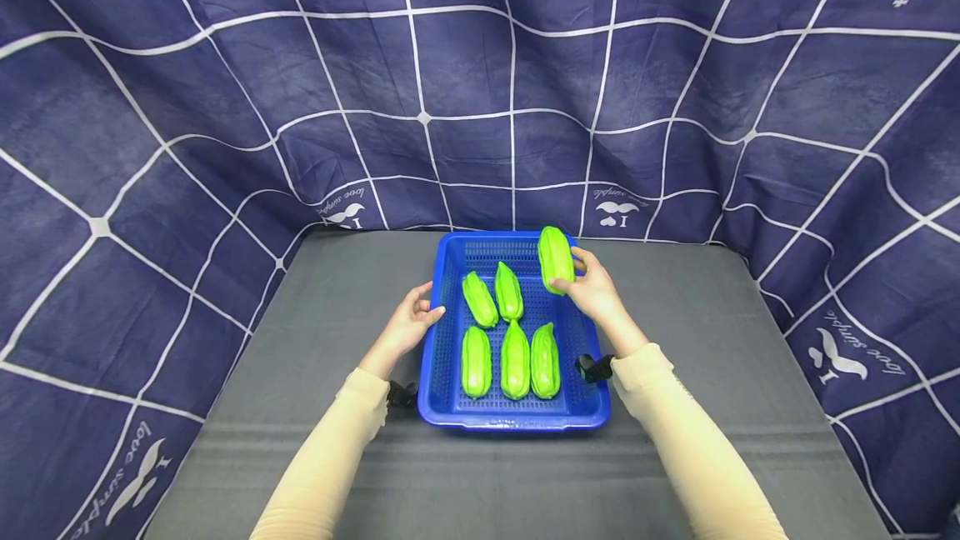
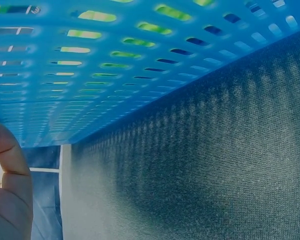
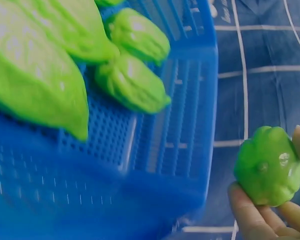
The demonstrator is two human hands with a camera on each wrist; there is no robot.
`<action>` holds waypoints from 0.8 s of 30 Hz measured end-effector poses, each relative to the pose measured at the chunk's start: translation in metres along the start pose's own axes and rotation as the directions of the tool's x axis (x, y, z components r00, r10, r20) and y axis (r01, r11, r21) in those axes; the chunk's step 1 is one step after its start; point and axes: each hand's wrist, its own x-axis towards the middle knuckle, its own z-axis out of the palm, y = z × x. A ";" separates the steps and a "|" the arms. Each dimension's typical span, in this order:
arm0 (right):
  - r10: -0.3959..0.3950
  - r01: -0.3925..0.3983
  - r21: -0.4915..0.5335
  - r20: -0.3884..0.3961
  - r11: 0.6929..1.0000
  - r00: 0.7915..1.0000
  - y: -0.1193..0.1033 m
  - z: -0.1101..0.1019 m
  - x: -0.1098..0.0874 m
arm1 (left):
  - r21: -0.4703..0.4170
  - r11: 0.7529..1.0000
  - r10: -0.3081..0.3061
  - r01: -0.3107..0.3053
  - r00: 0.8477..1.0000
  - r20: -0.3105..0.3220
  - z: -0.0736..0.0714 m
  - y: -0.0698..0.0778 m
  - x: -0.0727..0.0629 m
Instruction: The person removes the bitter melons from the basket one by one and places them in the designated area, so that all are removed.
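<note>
**A:** What do you have in your right hand [image 1: 596,286]?

**B:** You grasp a raised green fruit [image 1: 557,261] in it, thumb on one side and fingers on the other, over the back right corner of the blue basket [image 1: 513,422]; your right wrist view shows that ridged fruit end-on, against the dark blue cloth [image 1: 465,148]

**A:** And your left hand [image 1: 408,319]?

**B:** You have it at the left side of the basket, thumb tip over the rim and fingers along the outer side; whether you clasp the rim or merely rest against it, I cannot tell

**A:** What lies inside the basket in front of you?

**B:** You have five more green fruits there, on the pierced floor: a back left fruit [image 1: 480,302] and a back right fruit [image 1: 508,293], then, nearer you, a front left fruit [image 1: 476,362], a front middle fruit [image 1: 515,362] and a front right fruit [image 1: 545,362]; the last two lie close side by side

**A:** And around it?

**B:** Your basket stands on a grey table [image 1: 337,290], with the white-lined cloth hanging behind; you wear a cream left sleeve [image 1: 322,448] and right sleeve [image 1: 690,432], a black device [image 1: 595,367] showing by your right wrist
</note>
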 end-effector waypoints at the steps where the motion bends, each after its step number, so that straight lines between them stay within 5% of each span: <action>1: -0.011 0.011 0.005 -0.015 1.000 1.000 0.001 -0.004 0.000 | -0.001 1.000 -0.001 0.001 1.000 0.001 0.000 0.000 0.000; 14: 0.009 -0.007 0.008 -0.178 1.000 0.984 0.041 -0.044 0.003 | 0.007 1.000 -0.009 0.009 1.000 0.003 0.000 -0.001 -0.002; 24: 0.088 -0.099 -0.053 -0.180 0.994 0.980 0.074 -0.053 0.001 | -0.004 1.000 0.012 -0.012 1.000 0.003 0.000 -0.001 -0.001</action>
